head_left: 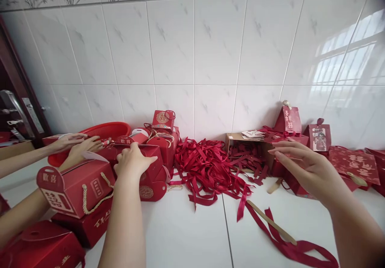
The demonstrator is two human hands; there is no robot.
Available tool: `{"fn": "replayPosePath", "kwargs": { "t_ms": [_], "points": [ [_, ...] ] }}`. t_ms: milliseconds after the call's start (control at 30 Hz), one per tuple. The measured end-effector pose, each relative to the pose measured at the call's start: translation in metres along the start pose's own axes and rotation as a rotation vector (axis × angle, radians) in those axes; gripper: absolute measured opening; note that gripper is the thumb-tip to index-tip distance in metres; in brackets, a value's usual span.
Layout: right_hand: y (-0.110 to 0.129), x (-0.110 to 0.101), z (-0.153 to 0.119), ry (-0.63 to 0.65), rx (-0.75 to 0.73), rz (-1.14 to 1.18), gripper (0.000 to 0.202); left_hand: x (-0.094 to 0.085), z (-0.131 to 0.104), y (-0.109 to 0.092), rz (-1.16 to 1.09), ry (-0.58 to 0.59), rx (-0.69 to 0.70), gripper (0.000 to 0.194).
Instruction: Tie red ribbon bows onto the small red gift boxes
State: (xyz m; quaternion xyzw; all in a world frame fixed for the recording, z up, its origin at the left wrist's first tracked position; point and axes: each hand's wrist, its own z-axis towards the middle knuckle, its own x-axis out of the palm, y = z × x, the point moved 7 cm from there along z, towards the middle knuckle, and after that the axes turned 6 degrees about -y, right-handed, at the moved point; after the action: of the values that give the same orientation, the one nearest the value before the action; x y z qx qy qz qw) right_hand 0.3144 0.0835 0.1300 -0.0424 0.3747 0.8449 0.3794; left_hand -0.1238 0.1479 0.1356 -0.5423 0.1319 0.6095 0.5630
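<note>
My left hand (132,162) reaches over a red box (153,176) with a round gold pattern, its thumb and fingers spread at the box's top edge. Raised at the right, my right hand (300,162) has its fingers stretched out and nothing visible between them. Behind that hand are red gift boxes and a cardboard box (230,138) holding dark red pieces. A heap of red ribbons (204,164) lies between my two hands. One long red ribbon (300,252) trails across the white surface below my right hand, beside a gold strip (272,222).
Another person's hands (82,146) are at a red basket (106,128) on the left. Red boxes with rope handles (78,188) are stacked at the near left. Small upright bags (288,119) stand by the tiled wall, and flat red packages (353,166) lie at the right.
</note>
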Motion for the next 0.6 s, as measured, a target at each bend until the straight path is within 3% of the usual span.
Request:
{"fn": "replayPosePath", "kwargs": {
  "t_ms": [133, 267, 333, 433, 600],
  "points": [
    [0.003, 0.000, 0.000, 0.012, -0.032, 0.013, 0.031, 0.003, 0.004, 0.010, 0.056, 0.028, -0.009, 0.087],
    [-0.001, 0.005, -0.001, 0.058, 0.009, -0.068, 0.033, 0.008, 0.006, 0.007, 0.061, 0.049, 0.004, 0.092],
    [-0.014, 0.020, -0.004, 0.218, 0.098, -0.262, 0.035, 0.008, 0.005, 0.002, 0.053, 0.039, -0.001, 0.094],
    [-0.039, 0.053, -0.018, 0.582, 0.212, -0.519, 0.033, -0.002, -0.002, -0.003, 0.004, 0.001, -0.021, 0.096],
    [-0.062, 0.108, -0.042, 0.941, 0.183, -0.707, 0.028, -0.030, -0.021, -0.014, -0.216, -0.052, 0.130, 0.095]
  ]
}}
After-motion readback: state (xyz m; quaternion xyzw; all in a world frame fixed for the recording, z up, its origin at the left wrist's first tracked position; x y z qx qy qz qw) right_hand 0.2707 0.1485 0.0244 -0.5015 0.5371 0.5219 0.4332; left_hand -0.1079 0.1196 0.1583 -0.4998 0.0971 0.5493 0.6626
